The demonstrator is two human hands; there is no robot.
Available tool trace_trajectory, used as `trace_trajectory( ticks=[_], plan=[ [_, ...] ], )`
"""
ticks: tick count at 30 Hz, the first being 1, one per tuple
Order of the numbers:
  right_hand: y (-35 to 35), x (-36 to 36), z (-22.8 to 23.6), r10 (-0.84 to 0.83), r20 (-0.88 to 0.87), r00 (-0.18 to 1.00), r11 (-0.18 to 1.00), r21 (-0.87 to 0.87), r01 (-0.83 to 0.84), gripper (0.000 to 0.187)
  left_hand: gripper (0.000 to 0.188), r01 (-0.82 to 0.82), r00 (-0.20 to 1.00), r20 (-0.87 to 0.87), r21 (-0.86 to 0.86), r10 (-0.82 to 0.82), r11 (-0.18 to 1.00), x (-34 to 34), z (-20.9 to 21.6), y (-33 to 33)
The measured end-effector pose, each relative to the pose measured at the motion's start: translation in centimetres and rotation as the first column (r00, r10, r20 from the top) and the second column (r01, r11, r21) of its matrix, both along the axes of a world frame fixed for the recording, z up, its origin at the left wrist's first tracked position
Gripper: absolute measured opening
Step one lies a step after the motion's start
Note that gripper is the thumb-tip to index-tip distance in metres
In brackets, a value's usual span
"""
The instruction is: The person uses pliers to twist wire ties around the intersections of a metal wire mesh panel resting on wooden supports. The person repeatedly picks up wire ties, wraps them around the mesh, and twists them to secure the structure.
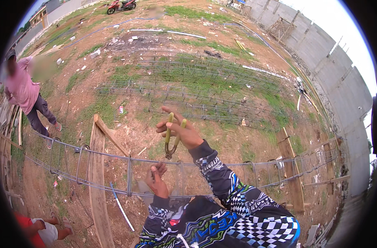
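My right hand [187, 133] is raised above the rebar cage and holds a pair of pincers [167, 138]. Their yellow-green handles point up between my fingers, and the dark jaws hang down just above the cage's far bar. My left hand [157, 181] is between the long bars of the rebar cage [129, 175], below and left of the pincers. Its fingers are curled and thumb pressed in; whatever they may hold is too small to make out. Several square stirrups join the long bars, the closest one left of my left hand.
Wooden trestles, one with a plank [97, 186] at left and another plank [291, 173] at right, support the cage. More rebar cages [188, 89] lie on the grass ahead. A person in pink [25, 84] stands left; a person in red [29, 231] is at lower left. A block wall [341, 78] borders the right.
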State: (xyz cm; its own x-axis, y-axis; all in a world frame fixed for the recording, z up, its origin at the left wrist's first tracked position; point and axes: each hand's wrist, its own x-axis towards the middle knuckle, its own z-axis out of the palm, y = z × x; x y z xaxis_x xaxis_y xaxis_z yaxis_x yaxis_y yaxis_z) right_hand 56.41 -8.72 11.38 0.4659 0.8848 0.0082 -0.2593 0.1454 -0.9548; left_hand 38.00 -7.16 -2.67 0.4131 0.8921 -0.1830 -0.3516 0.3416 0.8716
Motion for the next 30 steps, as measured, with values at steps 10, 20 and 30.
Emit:
trace_trajectory(
  ticks=[10, 20, 30],
  plan=[
    [-19.8, 2.9, 1.4, -0.29, -0.584, 0.758, 0.677, 0.435, 0.594, 0.042, 0.041, -0.016, 1.0, 0.027, 0.011, 0.015, 1.0, -4.9, 2.8, 3.6],
    [-24.4, -7.5, -11.2, -0.435, -0.438, 0.787, 0.892, -0.326, 0.312, 0.06, 0.037, 0.139, 0.985, -0.107, 0.037, -0.134, 0.99, -10.4, -0.5, -2.3],
    [-14.2, -20.8, -5.8, 0.267, -0.325, 0.907, 0.851, -0.363, -0.381, 0.066, 0.036, 0.019, 0.969, -0.238, 0.342, 0.067, 0.94, -25.3, 5.2, -1.8]
  ],
)
